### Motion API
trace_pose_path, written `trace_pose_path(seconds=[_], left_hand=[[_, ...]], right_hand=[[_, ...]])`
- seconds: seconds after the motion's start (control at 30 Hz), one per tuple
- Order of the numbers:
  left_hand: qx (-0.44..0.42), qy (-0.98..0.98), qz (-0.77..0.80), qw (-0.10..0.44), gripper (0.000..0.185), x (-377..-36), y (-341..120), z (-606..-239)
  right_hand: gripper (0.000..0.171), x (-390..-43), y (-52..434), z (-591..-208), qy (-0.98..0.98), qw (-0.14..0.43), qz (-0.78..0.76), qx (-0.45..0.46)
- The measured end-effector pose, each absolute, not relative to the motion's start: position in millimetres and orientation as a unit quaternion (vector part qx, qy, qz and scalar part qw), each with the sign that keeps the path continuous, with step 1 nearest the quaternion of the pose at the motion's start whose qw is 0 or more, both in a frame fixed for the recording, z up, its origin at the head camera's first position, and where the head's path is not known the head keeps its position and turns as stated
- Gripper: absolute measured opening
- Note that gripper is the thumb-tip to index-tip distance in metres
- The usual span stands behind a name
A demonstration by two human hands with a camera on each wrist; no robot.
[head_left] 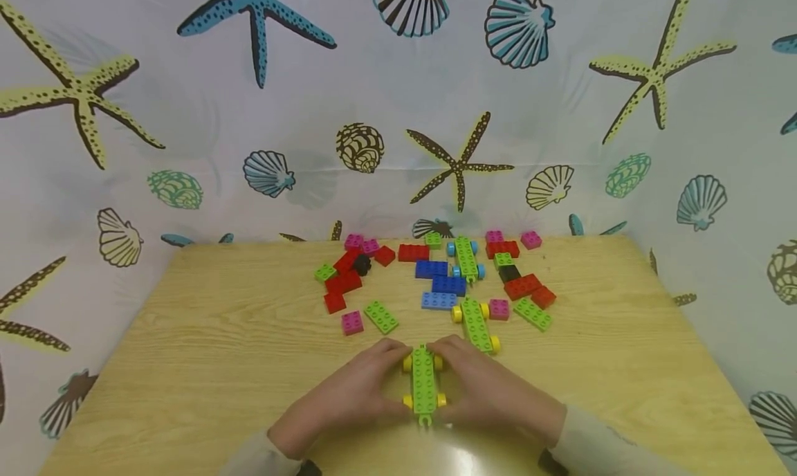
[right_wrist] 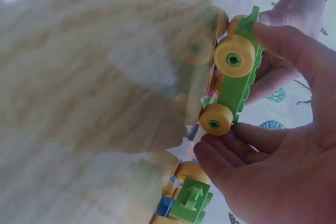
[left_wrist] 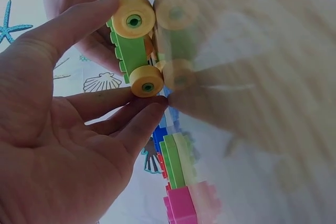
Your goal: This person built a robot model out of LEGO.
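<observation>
A green toy car base with yellow wheels (head_left: 424,382) stands upright on the table near its front edge, studs up and hook toward me. My left hand (head_left: 358,393) grips it from the left, thumb by the rear wheel and fingertips at the front wheel, as the left wrist view shows. From the right, my right hand (head_left: 486,393) holds the same base, its thumb near the hook end and its fingers around the front. Just beyond the right fingers lies a second green base with yellow wheels (head_left: 476,327).
Farther back are a green base with blue wheels (head_left: 465,258), blue bricks (head_left: 449,285), red bricks (head_left: 344,282), a green plate (head_left: 381,317) and a pink brick (head_left: 351,322). On the right lies another green plate (head_left: 533,313). A patterned curtain (head_left: 311,116) hangs behind the wooden table (head_left: 218,337).
</observation>
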State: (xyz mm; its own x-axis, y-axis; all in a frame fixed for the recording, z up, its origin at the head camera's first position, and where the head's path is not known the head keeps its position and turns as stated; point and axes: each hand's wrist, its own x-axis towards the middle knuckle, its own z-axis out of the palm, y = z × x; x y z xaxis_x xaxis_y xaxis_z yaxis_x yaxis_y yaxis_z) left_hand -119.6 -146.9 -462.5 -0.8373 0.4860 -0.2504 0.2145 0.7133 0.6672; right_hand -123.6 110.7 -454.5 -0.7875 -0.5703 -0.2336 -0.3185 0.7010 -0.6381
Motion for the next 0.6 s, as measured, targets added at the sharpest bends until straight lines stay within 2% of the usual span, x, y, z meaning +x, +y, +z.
trace_pose_path(seconds=[0.6], left_hand=[[0.204, 0.906, 0.311, 0.201, 0.093, -118.0, -144.5, -460.2]], right_hand=[[0.102, -124.8, 110.4, -456.1, 0.898, 0.217, -0.299, -0.24]])
